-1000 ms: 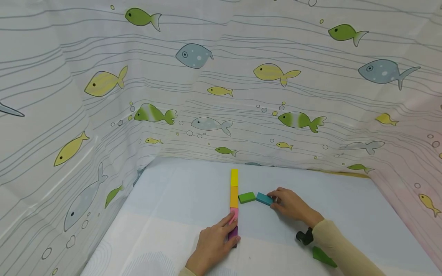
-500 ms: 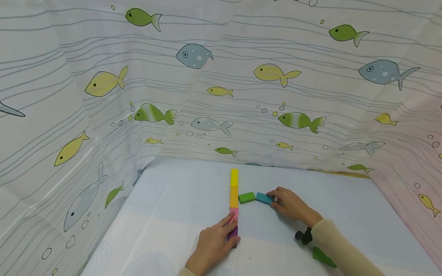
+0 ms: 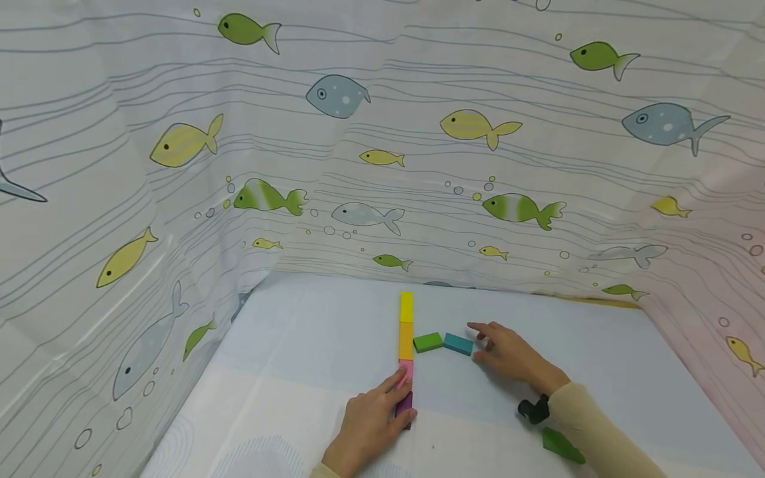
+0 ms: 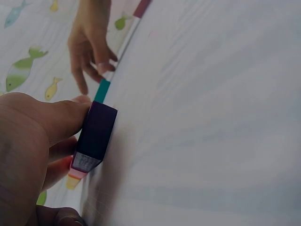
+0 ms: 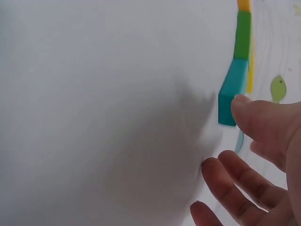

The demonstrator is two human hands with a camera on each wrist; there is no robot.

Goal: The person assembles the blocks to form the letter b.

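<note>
In the head view, my left hand rests over a pink block and a purple block. Its fingers are at the pink block and its thumb is at the purple one. These two blocks continue a straight row with an orange block and a yellow block. A green block branches off the row to the right, and a teal block meets its far end at a slight angle. Just right of the teal block, my right hand has its fingers spread and holds nothing.
By the right sleeve lie a small black object and another green block, partly hidden by the sleeve. A white sheet covers the table. Fish-printed curtain stands around its back and sides.
My right hand has let go of the teal block and drawn slightly back to the right, its fingers now spread. The left hand and the blocks stay put.
</note>
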